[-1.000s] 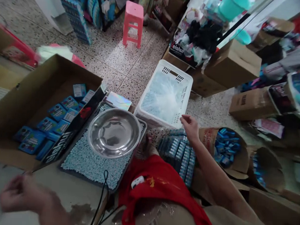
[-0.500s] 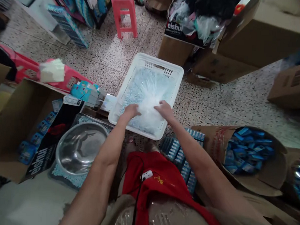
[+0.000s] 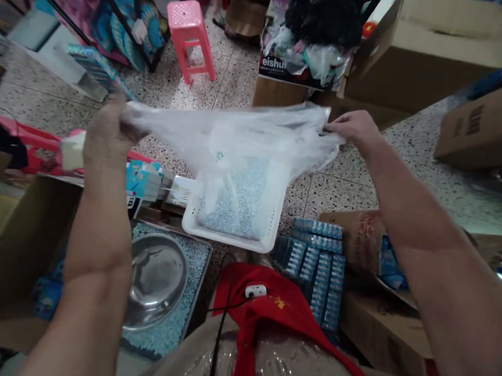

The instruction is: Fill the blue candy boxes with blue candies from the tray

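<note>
A clear plastic bag is stretched wide between my two hands over a white plastic basket. My left hand, blurred by motion, grips the bag's left end. At the bag's right end, my right hand pinches the edge between thumb and fingers. Small pale blue pieces lie in the basket, seen partly through the plastic. The film hides the basket's far rim.
A steel bowl rests on a tray of pale blue pieces at the left. Blue packs stand right of the basket, near cardboard boxes. A pink stool stands beyond.
Both hands have moved up and far apart from the basket's middle. The bunched bag is now pulled open into a wide sheet. The view has shifted slightly.
</note>
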{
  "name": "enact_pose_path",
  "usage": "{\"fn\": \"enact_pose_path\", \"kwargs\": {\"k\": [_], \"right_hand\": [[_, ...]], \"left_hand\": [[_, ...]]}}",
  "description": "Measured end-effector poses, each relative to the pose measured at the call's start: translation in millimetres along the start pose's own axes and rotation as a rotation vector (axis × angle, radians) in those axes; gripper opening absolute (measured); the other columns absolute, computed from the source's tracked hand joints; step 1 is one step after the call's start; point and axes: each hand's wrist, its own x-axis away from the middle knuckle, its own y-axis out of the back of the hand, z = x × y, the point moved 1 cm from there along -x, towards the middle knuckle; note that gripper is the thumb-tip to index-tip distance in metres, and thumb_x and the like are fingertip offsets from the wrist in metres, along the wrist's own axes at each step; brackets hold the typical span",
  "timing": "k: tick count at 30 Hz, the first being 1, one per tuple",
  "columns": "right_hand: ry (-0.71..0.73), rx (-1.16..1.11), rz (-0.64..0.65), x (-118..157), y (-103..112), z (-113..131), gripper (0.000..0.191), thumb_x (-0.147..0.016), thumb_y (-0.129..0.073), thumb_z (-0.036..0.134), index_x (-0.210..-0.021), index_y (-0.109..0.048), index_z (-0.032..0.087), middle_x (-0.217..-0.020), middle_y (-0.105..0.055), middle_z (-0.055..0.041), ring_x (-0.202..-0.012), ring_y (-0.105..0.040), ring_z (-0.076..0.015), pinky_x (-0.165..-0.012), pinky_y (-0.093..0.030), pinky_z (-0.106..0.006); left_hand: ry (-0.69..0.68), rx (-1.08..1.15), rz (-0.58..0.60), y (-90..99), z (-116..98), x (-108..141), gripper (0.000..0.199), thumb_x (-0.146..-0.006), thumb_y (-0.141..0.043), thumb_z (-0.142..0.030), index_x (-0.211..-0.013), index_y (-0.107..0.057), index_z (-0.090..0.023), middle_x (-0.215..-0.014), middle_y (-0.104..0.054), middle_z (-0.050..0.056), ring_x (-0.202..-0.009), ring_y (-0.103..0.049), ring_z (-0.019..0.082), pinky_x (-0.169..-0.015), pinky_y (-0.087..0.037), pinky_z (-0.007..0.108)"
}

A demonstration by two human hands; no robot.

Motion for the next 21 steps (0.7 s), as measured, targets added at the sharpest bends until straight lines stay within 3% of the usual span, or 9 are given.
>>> {"fn": "enact_pose_path", "kwargs": {"k": [2, 4, 6, 7, 8, 9, 13, 17, 21], "right_hand": [[0.177, -0.022, -0.201, 19.5, 0.7, 16.5, 0.038, -0.104, -0.077, 0.045, -0.122, -0.079, 0.012, -0.116, -0.073, -0.0152, -0.126, -0.07, -0.0356, -0.124, -0.045, -0.072], [0.489, -0.053, -0.367, 50.9, -11.9, 35.4, 0.06, -0.11, -0.065, 0.061, -0.15, -0.067, 0.017, -0.148, -0.062, -0.0193, -0.145, -0.06, -0.036, -0.128, -0.046, -0.065], [0.776, 0.041, -0.325, 82.6, -39.5, 53.5, 0.067, -0.108, -0.066, 0.066, -0.158, -0.061, 0.021, -0.164, -0.051, -0.019, -0.158, -0.047, -0.0397, -0.134, -0.039, -0.067], [0.84, 0.131, -0.215, 93.6, -57.0, 61.1, 0.067, -0.106, -0.071, 0.064, -0.158, -0.06, 0.022, -0.168, -0.049, -0.0181, -0.162, -0.042, -0.0419, -0.136, -0.034, -0.07], [0.856, 0.215, -0.092, 99.2, -74.3, 67.4, 0.067, -0.103, -0.077, 0.06, -0.156, -0.062, 0.023, -0.169, -0.049, -0.0174, -0.164, -0.038, -0.0442, -0.137, -0.029, -0.073], [0.835, 0.272, 0.021, 98.8, -89.5, 72.6, 0.066, -0.099, -0.085, 0.054, -0.153, -0.064, 0.022, -0.17, -0.051, -0.0171, -0.164, -0.037, -0.0458, -0.137, -0.028, -0.074], [0.558, 0.348, 0.273, 45.7, -108.3, 83.6, 0.02, -0.09, -0.091, 0.018, -0.103, -0.077, 0.011, -0.138, -0.075, -0.0175, -0.15, -0.057, -0.039, -0.135, -0.034, -0.064], [0.467, 0.325, 0.338, 1.7, -72.2, 66.8, 0.022, -0.099, -0.065, 0.008, -0.08, -0.076, 0.007, -0.098, -0.08, -0.0074, -0.113, -0.074, -0.0168, -0.118, -0.048, -0.04], [0.594, 0.089, 0.861, 82.1, -47.0, 0.5, 0.01, -0.093, -0.076, 0.009, -0.091, -0.085, 0.013, -0.086, -0.08, -0.0023, -0.08, -0.072, -0.015, -0.086, -0.057, -0.029]], "left_hand": [[-0.006, 0.245, 0.018, 5.0, 1.1, 13.5, 0.083, -0.11, -0.02, -0.086, -0.137, -0.067, -0.023, -0.16, -0.067, 0.004, -0.154, -0.061, 0.035, -0.103, -0.062, 0.053], [-0.105, 0.213, -0.22, -7.7, 1.2, 54.3, 0.085, -0.101, -0.03, -0.098, -0.154, -0.056, -0.037, -0.182, -0.045, -0.003, -0.169, -0.042, 0.035, -0.109, -0.059, 0.054], [-0.274, -0.048, -0.584, -41.8, 1.0, 108.4, 0.083, -0.107, -0.039, -0.089, -0.161, -0.049, -0.027, -0.181, -0.042, 0.01, -0.174, -0.031, 0.039, -0.117, -0.047, 0.062], [-0.342, -0.153, -0.616, -66.6, 1.2, 132.3, 0.083, -0.106, -0.045, -0.087, -0.155, -0.055, -0.02, -0.168, -0.055, 0.016, -0.168, -0.04, 0.04, -0.124, -0.041, 0.065], [-0.439, -0.19, -0.545, -94.0, 1.3, 150.4, 0.082, -0.103, -0.048, -0.087, -0.142, -0.064, -0.017, -0.151, -0.067, 0.02, -0.158, -0.052, 0.042, -0.127, -0.04, 0.066], [-0.505, -0.254, -0.229, -123.0, 1.6, 160.3, 0.078, -0.099, -0.061, -0.085, -0.14, -0.066, -0.019, -0.147, -0.07, 0.02, -0.155, -0.054, 0.042, -0.129, -0.04, 0.064], [-0.315, -0.494, 0.332, -183.8, 11.3, 132.2, 0.051, -0.087, -0.087, -0.037, -0.133, -0.075, -0.016, -0.124, -0.077, 0.024, -0.14, -0.061, 0.047, -0.13, -0.035, 0.066], [-0.455, -0.588, 0.536, -123.6, 36.5, 106.1, 0.033, -0.094, -0.06, -0.013, -0.107, -0.086, -0.028, -0.106, -0.081, 0.012, -0.115, -0.073, 0.034, -0.133, -0.029, 0.066], [-0.571, -0.696, 0.621, -22.0, 68.1, 177.6, 0.047, -0.088, -0.064, -0.016, -0.125, -0.086, -0.036, -0.126, -0.084, 0.004, -0.114, -0.076, 0.031, -0.132, -0.038, 0.065]]}}
